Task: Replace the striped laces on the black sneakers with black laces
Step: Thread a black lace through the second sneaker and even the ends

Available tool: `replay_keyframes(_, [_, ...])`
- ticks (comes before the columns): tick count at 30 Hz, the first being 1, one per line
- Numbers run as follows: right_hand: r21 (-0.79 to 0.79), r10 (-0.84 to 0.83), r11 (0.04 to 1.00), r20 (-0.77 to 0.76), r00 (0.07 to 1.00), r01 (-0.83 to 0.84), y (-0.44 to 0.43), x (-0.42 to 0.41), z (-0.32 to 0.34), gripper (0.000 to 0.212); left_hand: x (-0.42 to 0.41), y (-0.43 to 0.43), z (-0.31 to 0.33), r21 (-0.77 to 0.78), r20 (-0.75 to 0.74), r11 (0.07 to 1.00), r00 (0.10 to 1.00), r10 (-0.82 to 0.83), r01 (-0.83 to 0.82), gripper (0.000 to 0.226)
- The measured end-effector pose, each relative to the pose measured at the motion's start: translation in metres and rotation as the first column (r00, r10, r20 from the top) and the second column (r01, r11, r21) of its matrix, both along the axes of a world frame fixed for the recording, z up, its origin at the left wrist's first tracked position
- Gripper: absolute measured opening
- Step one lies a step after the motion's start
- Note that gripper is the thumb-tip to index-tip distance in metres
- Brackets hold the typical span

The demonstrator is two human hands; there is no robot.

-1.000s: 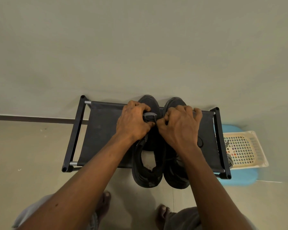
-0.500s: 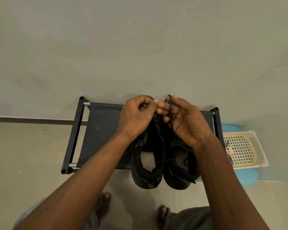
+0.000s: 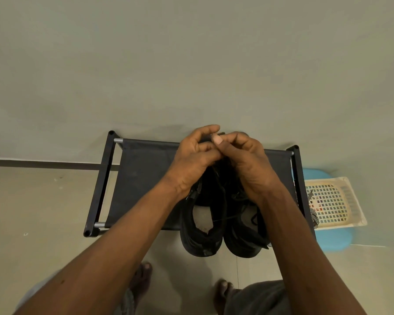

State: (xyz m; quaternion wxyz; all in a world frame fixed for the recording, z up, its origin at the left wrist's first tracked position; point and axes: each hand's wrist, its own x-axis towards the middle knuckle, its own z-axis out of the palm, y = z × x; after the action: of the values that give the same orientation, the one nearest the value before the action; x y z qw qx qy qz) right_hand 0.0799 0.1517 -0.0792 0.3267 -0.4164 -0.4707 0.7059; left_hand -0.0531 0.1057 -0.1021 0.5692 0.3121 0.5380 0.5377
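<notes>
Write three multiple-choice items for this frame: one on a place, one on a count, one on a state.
1. Where, relative to the black rack, is the striped lace?
A. On its fabric, left of the shoes.
B. On the floor in front of it.
C. To its right, at the cream basket.

2. How many black sneakers stand on the rack?
A. One.
B. Two.
C. Three.

3. How are the hands?
A. Left hand and right hand are raised together over the toes, fingers curled, apparently pinching the black lace.
B. Both lie flat on the rack.
C. One is out of view.

Answers: C, the striped lace hangs at the basket's left edge; B, two sneakers sit side by side; A, the fingertips meet above the toes.
</notes>
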Motion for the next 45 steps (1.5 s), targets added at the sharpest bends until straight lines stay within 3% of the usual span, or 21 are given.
replay_keyframes(4, [-0.138, -0.177, 0.976, -0.033, 0.984, 0.171, 0.009, 0.007, -0.006, 0.010, -0.009, 0.003, 0.006, 0.017, 0.052, 0.999, 0.997, 0.050, -0.051, 0.032])
replay_keyframes(8, [-0.324, -0.466, 0.842, -0.035, 0.884, 0.431, 0.024, 0.022, -0.021, 0.012, -0.022, 0.005, 0.010, -0.016, 0.097, 0.981, 0.976, 0.195, -0.194, 0.017])
replay_keyframes(13, [-0.370, -0.556, 0.763, 0.039, 0.830, 0.529, 0.029, 0.033, -0.023, 0.018, -0.051, 0.006, 0.007, -0.051, 0.125, 0.919, 0.911, 0.393, -0.390, 0.017])
replay_keyframes(15, [-0.284, -0.557, 0.769, 0.142, 0.818, 0.573, 0.028, 0.033, -0.025, 0.011, -0.059, 0.005, 0.003, -0.032, 0.057, 0.896, 0.895, 0.443, -0.442, 0.017])
replay_keyframes(16, [-0.161, -0.545, 0.795, 0.235, 0.805, 0.585, 0.027, 0.032, -0.026, 0.010, -0.061, 0.005, 0.001, 0.002, -0.025, 0.896, 0.895, 0.444, -0.444, 0.018])
replay_keyframes(18, [0.191, -0.526, 0.847, 0.434, 0.732, 0.496, 0.023, 0.031, -0.027, 0.038, -0.057, 0.005, -0.001, 0.084, -0.189, 0.922, 0.903, 0.387, -0.378, 0.018])
replay_keyframes(19, [0.322, -0.502, 0.863, 0.456, 0.735, 0.390, 0.020, 0.028, -0.023, 0.049, -0.052, 0.004, 0.000, 0.110, -0.243, 0.943, 0.911, 0.332, -0.314, 0.019])
replay_keyframes(20, [0.385, -0.430, 0.882, 0.417, 0.800, 0.273, 0.018, 0.023, -0.019, 0.055, -0.046, 0.004, 0.001, 0.126, -0.281, 0.962, 0.922, 0.268, -0.242, 0.020])
replay_keyframes(22, [0.375, -0.170, 0.926, 0.307, 0.936, 0.045, 0.012, 0.012, -0.014, 0.057, -0.034, 0.003, 0.003, 0.146, -0.319, 0.984, 0.936, 0.148, -0.106, 0.020])
replay_keyframes(25, [0.346, 0.053, 0.924, 0.304, 0.951, -0.163, 0.005, 0.002, -0.015, 0.031, -0.026, 0.002, 0.004, 0.176, -0.260, 0.984, 0.964, 0.050, -0.004, 0.017])
replay_keyframes(28, [0.411, -0.018, 0.899, 0.380, 0.925, -0.151, 0.004, 0.002, -0.018, 0.016, -0.028, 0.001, 0.007, 0.163, -0.248, 0.987, 0.968, 0.048, -0.007, 0.016])
replay_keyframes(31, [0.437, -0.262, 0.895, 0.345, 0.901, 0.092, 0.012, 0.009, -0.017, 0.016, -0.040, 0.002, 0.007, 0.159, -0.285, 0.984, 0.951, 0.122, -0.079, 0.014])
replay_keyframes(34, [0.302, -0.480, 0.857, 0.177, 0.859, 0.417, 0.024, 0.022, -0.019, 0.014, -0.053, 0.004, 0.002, 0.164, -0.364, 0.978, 0.914, 0.180, -0.127, 0.009])
replay_keyframes(38, [0.048, -0.654, 0.756, 0.046, 0.755, 0.652, 0.035, 0.038, -0.020, 0.010, -0.065, 0.006, -0.006, 0.151, -0.412, 0.967, 0.876, 0.250, -0.205, 0.007])
replay_keyframes(41, [0.024, -0.640, 0.768, 0.072, 0.765, 0.640, 0.037, 0.042, -0.021, 0.008, -0.070, 0.007, -0.012, 0.117, -0.430, 0.959, 0.857, 0.283, -0.257, 0.008])
replay_keyframes(43, [0.089, -0.546, 0.838, 0.116, 0.830, 0.539, 0.033, 0.036, -0.022, 0.013, -0.069, 0.007, -0.014, 0.086, -0.436, 0.971, 0.868, 0.239, -0.224, 0.009])
replay_keyframes(45, [0.171, -0.423, 0.903, 0.179, 0.888, 0.395, 0.027, 0.027, -0.022, 0.014, -0.064, 0.006, -0.015, 0.067, -0.543, 0.984, 0.821, 0.174, -0.164, 0.009])
